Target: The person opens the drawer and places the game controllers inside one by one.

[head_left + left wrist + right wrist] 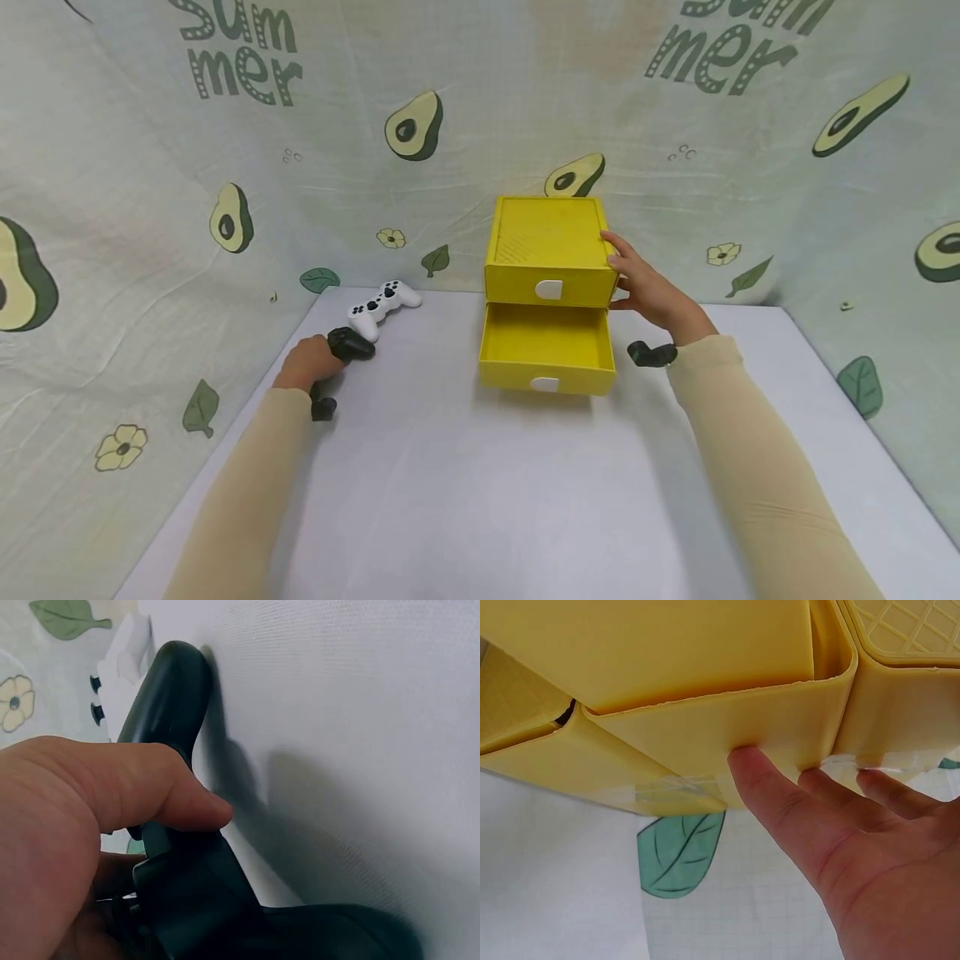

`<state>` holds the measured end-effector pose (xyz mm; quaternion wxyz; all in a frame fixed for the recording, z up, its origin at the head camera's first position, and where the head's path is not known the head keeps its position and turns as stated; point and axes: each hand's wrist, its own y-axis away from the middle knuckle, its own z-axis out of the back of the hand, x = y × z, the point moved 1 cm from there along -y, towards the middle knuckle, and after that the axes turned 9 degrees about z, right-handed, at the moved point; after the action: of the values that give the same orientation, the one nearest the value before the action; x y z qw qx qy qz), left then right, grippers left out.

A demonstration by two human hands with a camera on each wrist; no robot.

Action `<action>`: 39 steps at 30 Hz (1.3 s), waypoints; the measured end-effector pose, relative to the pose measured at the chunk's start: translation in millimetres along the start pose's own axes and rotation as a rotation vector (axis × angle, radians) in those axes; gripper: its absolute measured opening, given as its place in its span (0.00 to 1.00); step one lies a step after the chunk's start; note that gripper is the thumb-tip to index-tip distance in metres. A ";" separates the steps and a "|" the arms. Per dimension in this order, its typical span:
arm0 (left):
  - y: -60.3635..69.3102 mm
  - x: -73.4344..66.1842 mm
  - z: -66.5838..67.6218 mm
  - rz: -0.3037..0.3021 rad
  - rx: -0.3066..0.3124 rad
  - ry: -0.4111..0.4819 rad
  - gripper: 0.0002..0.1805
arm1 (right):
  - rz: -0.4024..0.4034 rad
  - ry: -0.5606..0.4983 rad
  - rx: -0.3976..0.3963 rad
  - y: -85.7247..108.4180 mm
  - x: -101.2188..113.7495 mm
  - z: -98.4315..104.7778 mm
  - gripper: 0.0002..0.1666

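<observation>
evidently, your left hand (307,364) is grasping a black game controller (350,343) at the left side of the white table (450,475), the thumb laid across its body. in the left wrist view its long axis runs steeply from top to bottom, one grip pointing upward; in the head view this grip points rightward, away from your knuckles. relative to your hand, the body lies beneath the thumb and the grip projects just beyond it. a white game controller (381,308) lies immediately past that grip, its axis slanting from lower left to upper right; contact between the two cannot be told. your right hand (652,292) is unclenched, its extended fingertips resting against the right side of a yellow drawer unit (551,229), whose front faces you. counted: two controllers, one unit, two drawers, the lower drawer (547,335) pulled out, and two white pulls (549,289).
</observation>
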<state>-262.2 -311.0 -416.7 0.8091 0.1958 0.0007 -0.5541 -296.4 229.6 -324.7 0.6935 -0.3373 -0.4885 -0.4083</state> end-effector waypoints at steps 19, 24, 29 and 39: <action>2.0 3.2 10.7 -0.090 -0.104 -0.049 0.17 | 0.003 -0.008 -0.013 -2.3 -8.6 2.1 0.35; 8.1 3.0 12.6 -0.080 -0.098 -0.058 0.20 | 0.011 -0.011 -0.012 -4.4 -15.3 4.4 0.35; 16.9 -4.3 19.6 -0.090 -0.109 -0.037 0.21 | 0.020 -0.013 -0.011 -5.1 -15.0 4.0 0.34; 34.5 -30.9 33.4 -0.130 -0.140 -0.065 0.23 | 0.015 -0.010 -0.017 -5.4 -14.1 5.5 0.34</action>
<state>-250.4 -283.3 -368.3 0.7826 0.1202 0.0258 -0.6103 -306.1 235.4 -336.1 0.6912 -0.3489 -0.4860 -0.4053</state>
